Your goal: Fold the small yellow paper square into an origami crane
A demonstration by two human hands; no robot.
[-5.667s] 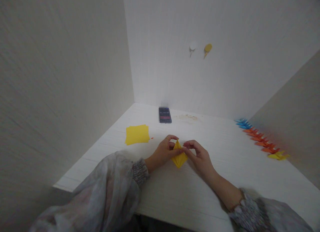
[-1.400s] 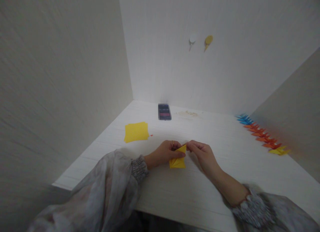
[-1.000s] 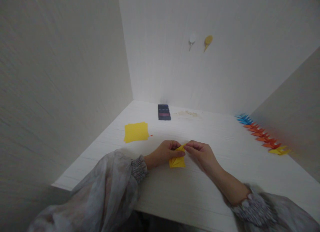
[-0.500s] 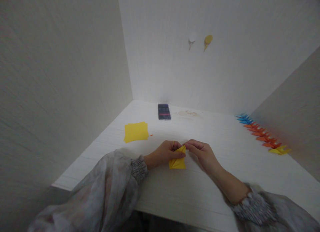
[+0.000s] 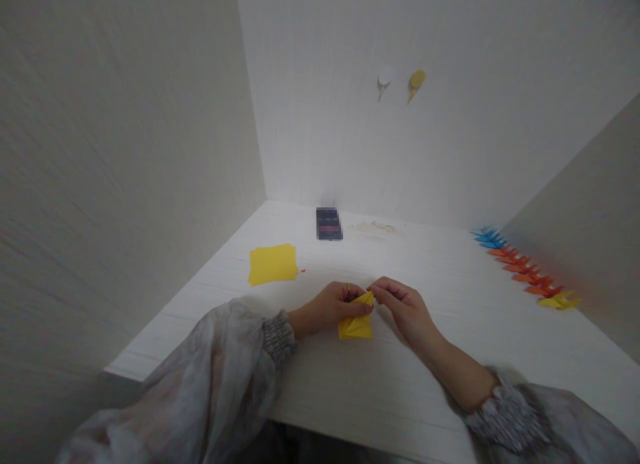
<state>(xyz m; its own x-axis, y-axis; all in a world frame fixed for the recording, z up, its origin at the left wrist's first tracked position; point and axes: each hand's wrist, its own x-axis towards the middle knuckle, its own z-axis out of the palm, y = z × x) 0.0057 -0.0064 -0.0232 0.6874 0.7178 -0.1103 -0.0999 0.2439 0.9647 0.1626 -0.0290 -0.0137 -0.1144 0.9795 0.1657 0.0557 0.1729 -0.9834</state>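
Note:
A small piece of folded yellow origami paper (image 5: 356, 329) is held just above or on the white table, with crease lines running across it. My left hand (image 5: 341, 303) is closed on its left and upper part, thumb lying over the front; a ring shows on one finger. At the paper's top right corner, the thumb and fingertips of my right hand (image 5: 401, 303) are pinched together on the tip. The fingertips hide exactly how that corner is folded.
Left of my hands lies a stack of yellow paper sheets (image 5: 273, 264), with a tiny orange scrap (image 5: 303, 271) beside it. A dark blurred rectangular object (image 5: 329, 224) rests near the back wall. Folded blue (image 5: 489, 237), orange (image 5: 523, 272) and yellow paper figures (image 5: 559, 301) line the right wall.
Almost nothing differs. The folded paper and both hands have shifted very slightly, with the grip of each hand unchanged.

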